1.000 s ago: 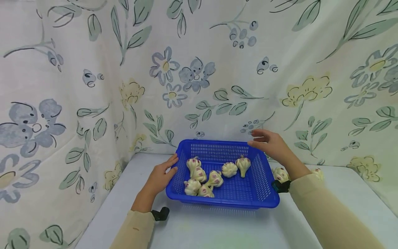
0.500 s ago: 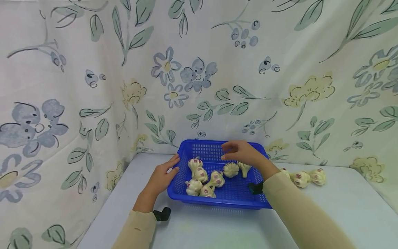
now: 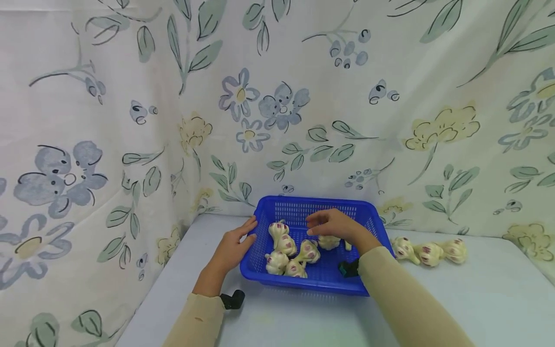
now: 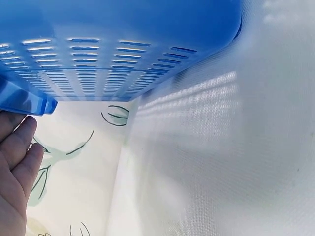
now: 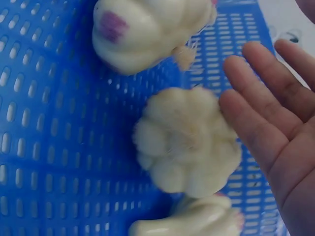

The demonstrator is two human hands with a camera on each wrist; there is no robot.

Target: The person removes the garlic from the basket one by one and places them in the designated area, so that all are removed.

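A blue plastic basket (image 3: 321, 286) with slotted walls holds several garlic bulbs, white with purple patches. My left hand (image 3: 231, 248) touches the basket's left side with extended fingers; the left wrist view has its fingertips right at the blue rim (image 4: 29, 105). Inside the basket, toward the right, my right hand (image 3: 336, 226) is over a garlic bulb (image 3: 328, 242) and partly covers it. From the right wrist, that garlic bulb (image 5: 187, 142) appears root end toward the camera, with the loosely extended fingers (image 5: 258, 93) alongside it. Another bulb (image 5: 194, 219) lies beside it, its stem showing.
Three garlic bulbs (image 3: 429, 254) lie in a row on the white table (image 3: 485, 289), right of the basket. Further bulbs (image 3: 286, 245) cluster in the basket's left half. A floral curtain (image 3: 303, 96) hangs behind the table. Both wrists wear small black cameras (image 3: 233, 300).
My right hand has come left from the basket's right rim and lowered over the bulb. The outside bulbs now show fully. My left hand keeps its place at the basket's side.
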